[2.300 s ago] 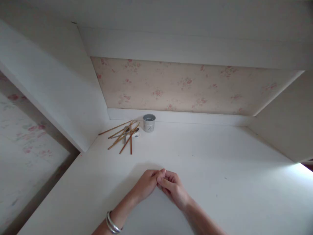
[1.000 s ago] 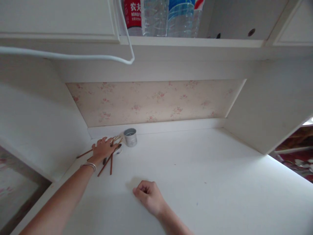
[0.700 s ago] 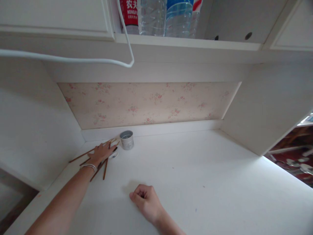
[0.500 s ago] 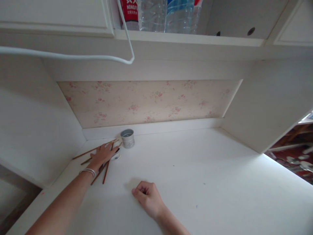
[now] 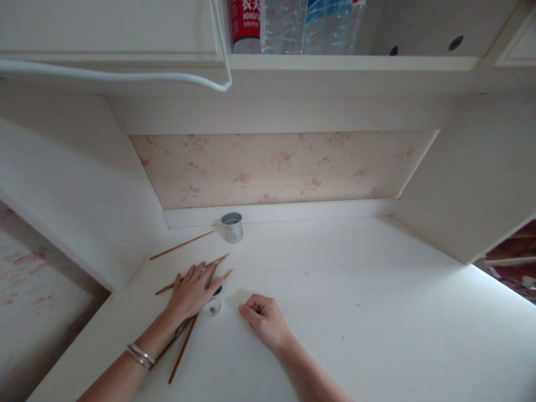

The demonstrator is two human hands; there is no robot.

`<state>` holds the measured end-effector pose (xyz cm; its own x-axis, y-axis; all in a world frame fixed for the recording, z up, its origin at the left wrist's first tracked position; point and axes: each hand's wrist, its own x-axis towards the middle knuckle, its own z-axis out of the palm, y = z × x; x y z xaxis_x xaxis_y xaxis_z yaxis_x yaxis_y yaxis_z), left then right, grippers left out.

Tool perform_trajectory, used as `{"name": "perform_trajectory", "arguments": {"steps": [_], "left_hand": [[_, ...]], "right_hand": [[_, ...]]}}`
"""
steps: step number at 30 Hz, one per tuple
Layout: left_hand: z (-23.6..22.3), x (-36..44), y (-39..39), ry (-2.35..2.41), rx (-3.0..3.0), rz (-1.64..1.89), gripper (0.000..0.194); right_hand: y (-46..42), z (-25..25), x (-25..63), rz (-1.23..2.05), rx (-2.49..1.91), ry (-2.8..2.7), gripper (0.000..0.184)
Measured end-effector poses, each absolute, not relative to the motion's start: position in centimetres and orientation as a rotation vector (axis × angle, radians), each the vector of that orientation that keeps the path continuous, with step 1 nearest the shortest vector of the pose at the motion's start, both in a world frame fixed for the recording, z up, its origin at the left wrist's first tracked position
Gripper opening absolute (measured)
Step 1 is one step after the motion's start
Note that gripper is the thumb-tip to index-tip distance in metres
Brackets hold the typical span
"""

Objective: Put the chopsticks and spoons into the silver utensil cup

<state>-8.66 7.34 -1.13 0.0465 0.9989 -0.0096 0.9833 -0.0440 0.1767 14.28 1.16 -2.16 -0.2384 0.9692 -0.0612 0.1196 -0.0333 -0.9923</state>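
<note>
My left hand lies flat with its fingers spread, palm down over several thin brown chopsticks. Their pale tips stick out past my fingers, and the middles are hidden under the hand. Beside my thumb is a small white round piece with a blue mark; a dark round thing shows partly at the thumb. One lone chopstick lies farther back, apart from the hand. My right hand rests on the tabletop to the right, curled into a loose fist with nothing visible in it.
A small grey metal cup with holes in its side stands near the back wall. A white cable hangs in front of the upper cabinet. Plastic bottles stand on the shelf above. Side panels border the white tabletop.
My left hand has drawn closer to me, dragging chopsticks and the white round piece along. One chopstick stays behind at the back. My right hand remains curled, and the view has shifted.
</note>
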Motion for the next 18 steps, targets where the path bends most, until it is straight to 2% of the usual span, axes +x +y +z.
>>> {"name": "perform_trajectory", "arguments": {"steps": [7,18], "left_hand": [[-0.7,-8.9,4.8,2.013,2.196,0.161,0.064],[0.0,-10.1,6.7,1.938,2.156,0.097,0.064]], "right_hand": [[1.1,-2.2,14.2,1.379,-1.197,-1.458,0.034],[1.2,-2.3,14.3,1.388,-1.183,-1.464,0.035]]}}
